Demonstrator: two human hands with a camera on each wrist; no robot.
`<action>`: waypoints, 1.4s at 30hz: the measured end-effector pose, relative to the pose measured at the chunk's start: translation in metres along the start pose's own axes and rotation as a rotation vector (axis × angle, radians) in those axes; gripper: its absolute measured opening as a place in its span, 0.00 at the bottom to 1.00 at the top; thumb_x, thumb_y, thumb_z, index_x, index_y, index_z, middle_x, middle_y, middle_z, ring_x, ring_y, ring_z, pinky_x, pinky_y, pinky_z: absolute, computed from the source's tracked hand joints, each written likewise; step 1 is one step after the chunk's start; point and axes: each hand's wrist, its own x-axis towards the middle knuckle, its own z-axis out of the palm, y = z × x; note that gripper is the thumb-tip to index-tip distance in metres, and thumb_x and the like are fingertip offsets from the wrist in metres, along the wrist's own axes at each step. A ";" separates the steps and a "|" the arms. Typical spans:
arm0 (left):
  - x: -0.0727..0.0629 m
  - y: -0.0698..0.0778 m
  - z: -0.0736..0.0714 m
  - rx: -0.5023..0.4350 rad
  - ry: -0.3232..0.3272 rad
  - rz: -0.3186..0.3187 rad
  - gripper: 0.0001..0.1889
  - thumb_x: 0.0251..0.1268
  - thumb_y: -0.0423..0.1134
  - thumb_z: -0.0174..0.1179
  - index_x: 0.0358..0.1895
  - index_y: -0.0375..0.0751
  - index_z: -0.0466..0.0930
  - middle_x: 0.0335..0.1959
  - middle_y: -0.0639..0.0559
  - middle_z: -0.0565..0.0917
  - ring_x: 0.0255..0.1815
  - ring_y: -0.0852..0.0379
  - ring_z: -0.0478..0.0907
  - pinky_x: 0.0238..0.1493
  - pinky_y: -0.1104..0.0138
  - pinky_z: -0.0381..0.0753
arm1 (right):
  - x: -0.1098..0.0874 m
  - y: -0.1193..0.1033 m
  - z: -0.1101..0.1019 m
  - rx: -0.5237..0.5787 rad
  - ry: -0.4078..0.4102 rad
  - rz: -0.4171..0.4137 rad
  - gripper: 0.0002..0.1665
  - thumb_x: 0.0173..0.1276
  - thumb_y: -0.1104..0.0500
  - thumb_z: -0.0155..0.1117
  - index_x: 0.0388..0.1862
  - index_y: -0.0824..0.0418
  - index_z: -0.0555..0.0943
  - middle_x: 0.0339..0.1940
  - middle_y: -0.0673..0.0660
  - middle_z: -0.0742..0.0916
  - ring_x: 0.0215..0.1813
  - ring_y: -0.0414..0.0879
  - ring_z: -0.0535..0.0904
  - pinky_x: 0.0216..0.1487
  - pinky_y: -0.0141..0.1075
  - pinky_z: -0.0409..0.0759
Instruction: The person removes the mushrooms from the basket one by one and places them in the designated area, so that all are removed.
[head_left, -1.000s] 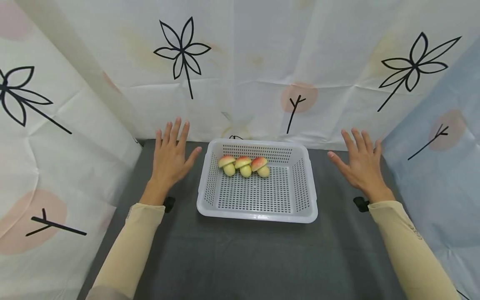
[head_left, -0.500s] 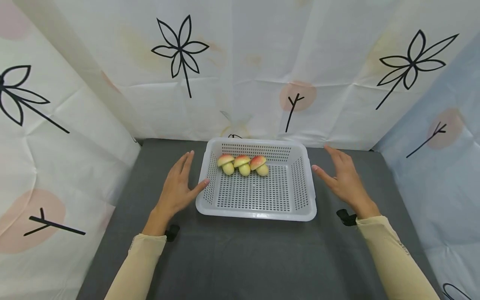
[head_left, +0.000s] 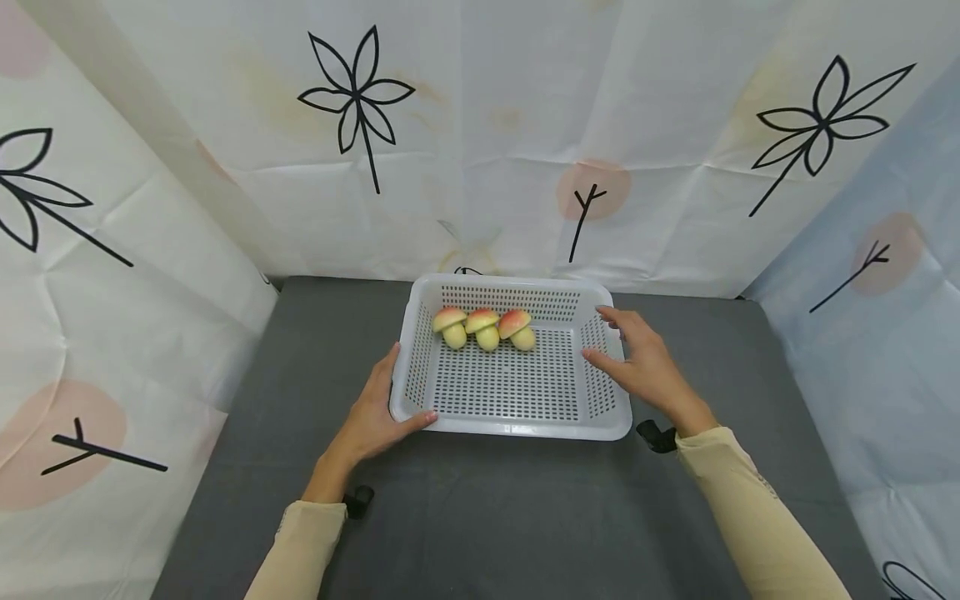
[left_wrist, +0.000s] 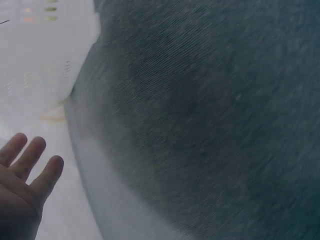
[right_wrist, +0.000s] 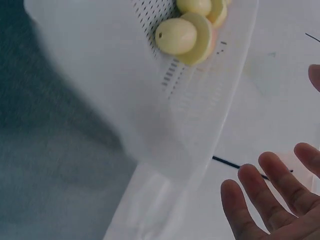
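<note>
A white perforated plastic basket (head_left: 504, 428) sits near the back of the grey table. Inside it, toward the back left, three mushroom-shaped pieces with pale yellow stems and reddish caps stand in a row: left (head_left: 452, 327), middle (head_left: 483, 329) and right (head_left: 518, 330). My left hand (head_left: 372, 421) is at the basket's front-left corner, thumb along the front rim, fingers straight by the left side; contact is unclear. Over the right rim reaches my right hand (head_left: 643, 363), its thumb and fingers spread apart and holding nothing. The right wrist view shows its fingers (right_wrist: 276, 200) extended.
A grey cloth (head_left: 480, 517) covers the table. White patterned curtains (head_left: 480, 125) with black flower outlines hang behind it and on both sides. A dark camera strap (head_left: 657, 436) is worn on my right wrist, another (head_left: 360, 501) on my left.
Both hands have come inward and down from beside the basket, left hand to its front-left corner, right hand to its right rim. The basket and mushroom-shaped pieces stay in place.
</note>
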 end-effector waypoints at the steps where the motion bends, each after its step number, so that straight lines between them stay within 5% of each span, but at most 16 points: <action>1: 0.000 -0.001 0.002 -0.014 0.000 0.006 0.65 0.51 0.62 0.75 0.84 0.59 0.35 0.81 0.50 0.51 0.74 0.42 0.60 0.63 0.36 0.65 | 0.003 -0.002 0.003 0.000 -0.009 -0.008 0.44 0.69 0.52 0.72 0.78 0.63 0.63 0.68 0.68 0.73 0.66 0.66 0.70 0.62 0.61 0.70; 12: 0.001 -0.006 0.010 -0.035 0.005 0.012 0.67 0.50 0.60 0.77 0.84 0.55 0.34 0.82 0.46 0.48 0.77 0.39 0.56 0.65 0.34 0.61 | 0.038 -0.014 0.031 0.072 -0.164 -0.017 0.49 0.64 0.55 0.76 0.79 0.60 0.62 0.70 0.68 0.72 0.67 0.65 0.70 0.62 0.58 0.72; 23: 0.007 -0.003 0.008 -0.041 -0.011 0.055 0.68 0.49 0.57 0.78 0.84 0.55 0.32 0.82 0.47 0.49 0.76 0.40 0.57 0.68 0.37 0.60 | 0.078 -0.012 0.067 0.018 -0.287 -0.003 0.54 0.59 0.57 0.80 0.81 0.56 0.61 0.74 0.66 0.70 0.65 0.65 0.73 0.60 0.57 0.74; 33: 0.007 -0.002 0.011 -0.060 0.003 0.024 0.71 0.44 0.60 0.79 0.83 0.60 0.31 0.82 0.49 0.49 0.77 0.41 0.57 0.67 0.36 0.60 | 0.092 -0.004 0.088 0.013 -0.344 0.066 0.56 0.58 0.61 0.80 0.82 0.52 0.61 0.77 0.64 0.67 0.76 0.63 0.61 0.70 0.59 0.63; 42: 0.007 -0.002 0.014 -0.089 0.023 0.014 0.71 0.43 0.58 0.80 0.84 0.60 0.32 0.82 0.49 0.49 0.76 0.40 0.57 0.67 0.36 0.60 | 0.095 -0.003 0.100 -0.040 -0.339 0.106 0.58 0.59 0.61 0.79 0.83 0.50 0.57 0.76 0.66 0.69 0.75 0.64 0.63 0.69 0.60 0.64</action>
